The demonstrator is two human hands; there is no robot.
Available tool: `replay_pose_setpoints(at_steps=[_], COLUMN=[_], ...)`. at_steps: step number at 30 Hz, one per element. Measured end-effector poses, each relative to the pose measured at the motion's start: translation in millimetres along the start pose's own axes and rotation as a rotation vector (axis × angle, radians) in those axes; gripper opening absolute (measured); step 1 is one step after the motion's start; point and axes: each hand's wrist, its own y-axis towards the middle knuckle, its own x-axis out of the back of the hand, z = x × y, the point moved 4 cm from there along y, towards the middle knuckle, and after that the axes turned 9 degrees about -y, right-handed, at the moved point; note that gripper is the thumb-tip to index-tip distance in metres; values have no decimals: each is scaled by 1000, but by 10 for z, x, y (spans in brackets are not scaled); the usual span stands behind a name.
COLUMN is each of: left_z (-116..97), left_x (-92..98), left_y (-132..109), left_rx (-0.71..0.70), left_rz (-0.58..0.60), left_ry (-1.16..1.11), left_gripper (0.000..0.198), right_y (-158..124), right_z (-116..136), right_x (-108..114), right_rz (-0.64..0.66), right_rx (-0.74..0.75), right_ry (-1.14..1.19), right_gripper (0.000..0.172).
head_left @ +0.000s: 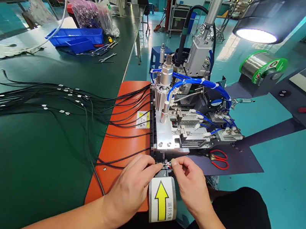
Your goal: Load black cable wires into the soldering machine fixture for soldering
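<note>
Left hand (133,183) and right hand (190,182) meeting fingertip to fingertip, both pinching a small wire end (167,165) between them; soldering machine (180,122) just beyond, black cables (56,103) spread left

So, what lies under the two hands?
A white label with a yellow arrow shows below them, an orange mat under the left hand. The right hand covers whatever lies beneath it.

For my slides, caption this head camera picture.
Left hand and right hand pinch a wire end at the front of the machine, black cables beside.
</note>
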Motion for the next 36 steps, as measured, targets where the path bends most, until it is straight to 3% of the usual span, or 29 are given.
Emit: replay_pose_setpoints(at_steps=[23,29,36], left_z=[-28,-18,-18], left_x=[-15,-25,-34], left_y=[46,23,24], left_rx=[-2,-19,-44], left_rz=[39,69,71], left_ry=[58,81,97], left_gripper=[29,28,27], right_y=[-46,-30,16], right_z=[-7,-19,-28], right_x=[-71,-44,56], right_rz=[-53,-22,105], right_rx=[41,51,-2], right_ry=[-137,-132,-14], right_gripper=[30,32,36])
